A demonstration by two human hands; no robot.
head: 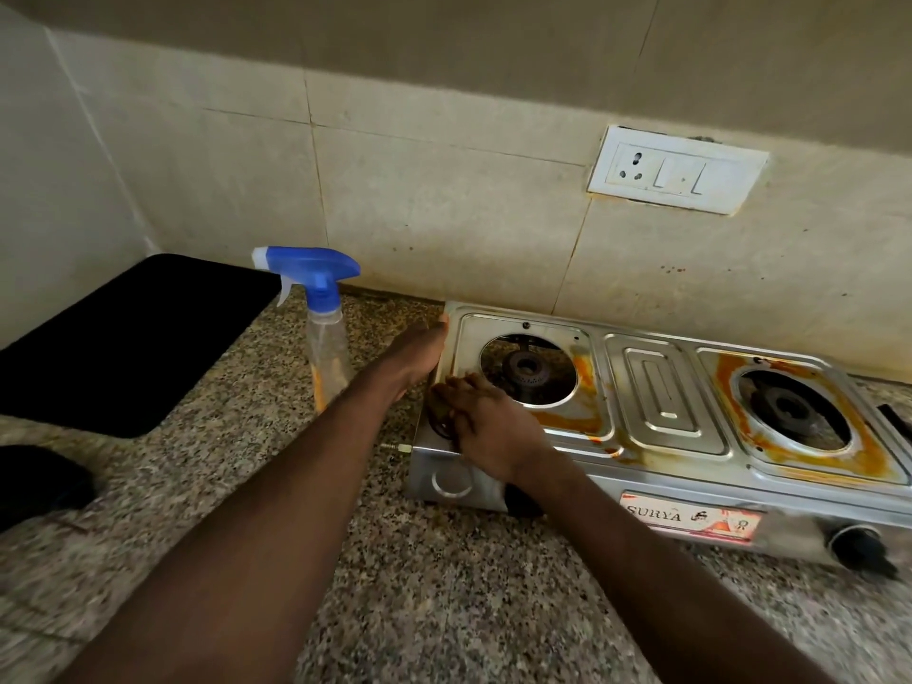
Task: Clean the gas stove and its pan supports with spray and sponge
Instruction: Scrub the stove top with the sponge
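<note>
A steel two-burner gas stove [661, 387] stands on the granite counter, with orange stains around both burner openings. Both burners lie bare, the left burner [528, 370] and the right burner [789, 407]. My right hand [493, 427] holds a dark sponge [438, 412] pressed on the stove top's front left corner. My left hand [419, 357] grips the stove's left edge, thumb on the rim. A clear spray bottle [328, 343] with a blue trigger head stands upright on the counter just left of the stove, behind my left forearm.
A black mat [123, 338] lies at the back left corner, and a dark object [39, 481] sits at the left edge. A white switch and socket plate [676, 170] is on the tiled wall. A black knob [858, 543] juts from the stove front.
</note>
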